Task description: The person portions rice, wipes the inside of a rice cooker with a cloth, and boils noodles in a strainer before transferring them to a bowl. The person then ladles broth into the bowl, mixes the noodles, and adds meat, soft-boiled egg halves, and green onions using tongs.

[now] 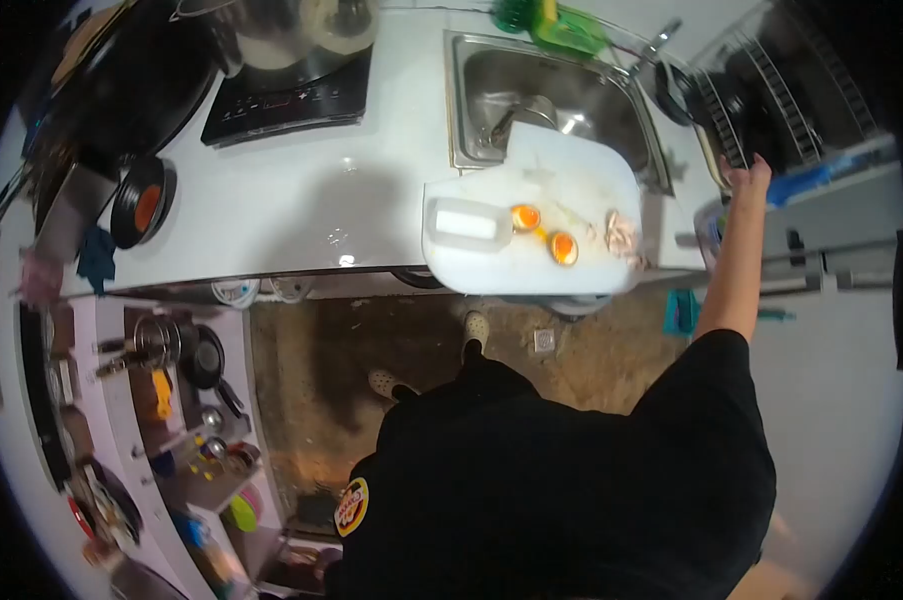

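Two o'clock: right hand (747,174) by dish rack (783,98), grip cannot be judged | left hand unseen, state unknown | slow reach seems best, without knocking rack

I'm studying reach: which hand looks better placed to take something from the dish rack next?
Probably the right hand: it is stretched out to the near edge of the dish rack, though whether it touches is unclear. The left hand cannot be made out in view.
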Demonstrator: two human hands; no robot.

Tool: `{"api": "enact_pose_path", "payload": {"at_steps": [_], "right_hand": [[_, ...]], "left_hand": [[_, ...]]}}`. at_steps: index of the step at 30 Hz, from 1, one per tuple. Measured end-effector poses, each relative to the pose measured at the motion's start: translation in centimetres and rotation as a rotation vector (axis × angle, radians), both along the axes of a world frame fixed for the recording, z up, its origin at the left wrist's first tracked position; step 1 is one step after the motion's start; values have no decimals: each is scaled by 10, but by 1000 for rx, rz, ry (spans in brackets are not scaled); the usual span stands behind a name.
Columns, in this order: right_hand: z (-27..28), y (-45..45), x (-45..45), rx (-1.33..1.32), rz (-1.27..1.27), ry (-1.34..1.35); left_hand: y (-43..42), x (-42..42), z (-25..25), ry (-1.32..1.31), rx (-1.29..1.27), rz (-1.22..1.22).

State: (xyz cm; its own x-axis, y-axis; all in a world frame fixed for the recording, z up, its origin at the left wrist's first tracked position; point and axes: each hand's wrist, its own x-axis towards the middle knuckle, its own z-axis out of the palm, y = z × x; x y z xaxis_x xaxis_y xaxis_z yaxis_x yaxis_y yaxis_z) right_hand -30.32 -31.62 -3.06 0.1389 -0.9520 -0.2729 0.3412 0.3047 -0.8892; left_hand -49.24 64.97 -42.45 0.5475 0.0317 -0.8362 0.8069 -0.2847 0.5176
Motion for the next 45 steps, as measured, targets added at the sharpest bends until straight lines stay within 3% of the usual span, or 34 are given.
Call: {"api": "enact_pose_path", "payload": {"at_steps": [4,6,7,8,9,10,12,14,16,18,20,22,23,24,26,28,30,31,32,34,35,37,39,45], "right_hand": [[-7,87,-49,26,-116,-142],[-16,161,-72,60,-69,-194],[-27,184,-86,112,-29,-216],[-55,183,-113,131,61,-271],[-69,195,-126,147,145,-334],[-79,203,-135,151,127,-331],[-78,265,-122,-22,-203,87],[-76,303,-103,-400,-28,399],[-73,323,-80,-788,276,713],[-54,342,-29,-1027,472,832],[-50,355,19,-1160,546,895],[-58,350,58,-1336,565,940],[-67,346,72,-1457,553,959],[-75,340,81,-1459,535,952],[-85,320,91,-1383,884,1320],[-82,321,91,-1341,687,1129],[-72,320,86,-1290,573,1080],[-69,318,83,-1126,503,935],[-67,317,77,-959,434,789],[-64,315,60,-853,373,744],[-62,313,51,-759,331,685],[-58,304,31,-691,279,579],[-57,294,9,-694,280,647],[-50,175,13,-655,96,595]], "left_hand": [[63,23,-11,50,-48,24],[89,42,-21,-8,-202,90],[91,61,-15,-56,-418,155],[96,79,-20,-56,-866,259],[115,88,-19,-102,-262,120],[129,105,-23,-104,-83,55],[126,158,1,-128,45,-44],[115,211,10,-123,-24,-189],[67,273,69,-202,-77,-564],[-44,322,179,-158,-271,-390],[-125,363,250,-491,-245,-846],[-208,375,308,-781,-218,-910],[-242,380,324,-942,-185,-996],[-274,384,322,-1335,-274,-1047],[-332,383,350,-1370,-342,-1266],[-377,373,347,-1529,-311,-1402],[-405,365,335,-1676,-212,-1386],[-412,363,323,-1721,-138,-1366],[-415,365,314,-1733,-154,-1375],[-415,372,303,-1273,-172,-1466],[-407,377,306,-1290,-190,-1484],[-385,399,307,-1231,-423,-1210],[-366,411,293,-933,-629,-939],[-337,417,323,-806,-516,-895]]}}
